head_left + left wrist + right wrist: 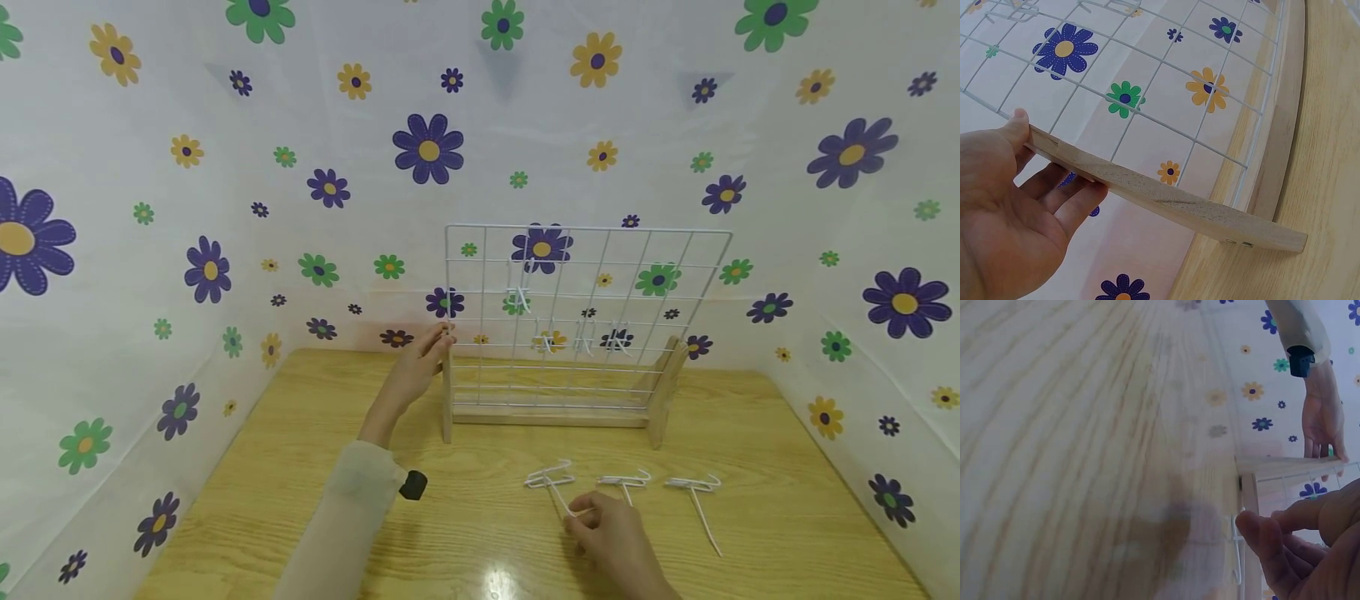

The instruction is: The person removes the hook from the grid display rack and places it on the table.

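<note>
Flowered sheeting (480,117) surrounds a wood-grained worktop (247,492). The left hand (411,367) has its grip around the side post (447,400) of a wire rack (585,295), where four hung hooks (585,340) sit. In front, the right hand (617,537) pinches the stem of a white hook (553,483), left of two loose hooks (693,483).

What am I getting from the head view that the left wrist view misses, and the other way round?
Only the head view: the right hand pinching a loose hook by its stem, plus the left sleeve and the black device at its cuff.

Only the left wrist view: the palm side of the left hand, and two small marks near the lower end of the post.

Both: that hand gripping the post, the grid with hung hooks, table and flowered backdrop.
</note>
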{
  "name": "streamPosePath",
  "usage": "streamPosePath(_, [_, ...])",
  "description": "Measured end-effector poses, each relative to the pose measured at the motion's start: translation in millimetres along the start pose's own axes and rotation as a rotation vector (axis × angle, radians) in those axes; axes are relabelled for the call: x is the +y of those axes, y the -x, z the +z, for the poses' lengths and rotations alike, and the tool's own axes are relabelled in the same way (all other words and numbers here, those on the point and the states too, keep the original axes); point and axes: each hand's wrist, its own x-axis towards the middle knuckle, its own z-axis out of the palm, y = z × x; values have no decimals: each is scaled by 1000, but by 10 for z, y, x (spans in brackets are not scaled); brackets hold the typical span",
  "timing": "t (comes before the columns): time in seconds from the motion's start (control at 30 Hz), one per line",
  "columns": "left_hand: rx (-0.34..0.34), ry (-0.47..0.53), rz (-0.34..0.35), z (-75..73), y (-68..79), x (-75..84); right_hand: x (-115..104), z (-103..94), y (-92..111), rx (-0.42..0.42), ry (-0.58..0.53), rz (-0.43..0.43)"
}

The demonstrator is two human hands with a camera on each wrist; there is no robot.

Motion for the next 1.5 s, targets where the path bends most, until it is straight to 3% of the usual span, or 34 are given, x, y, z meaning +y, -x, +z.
streamPosePath(0.13, [1, 6, 22, -5, -1, -33, 35, 17, 20, -53, -2, -14])
streamPosePath(0.43, [-7, 5, 43, -12, -8, -56, 90, 65, 39, -63, 115, -69])
streamPosePath(0.67, [-6, 10, 37, -11, -1, -35, 105, 52, 52, -111, 170, -51])
streamPosePath(1.0, [-2, -3, 34, -9, 15, -29, 156, 37, 45, -104, 319, -84])
streamPosePath(1.5, [6, -22, 21, -7, 22, -18, 184, 67, 37, -120, 369, -138])
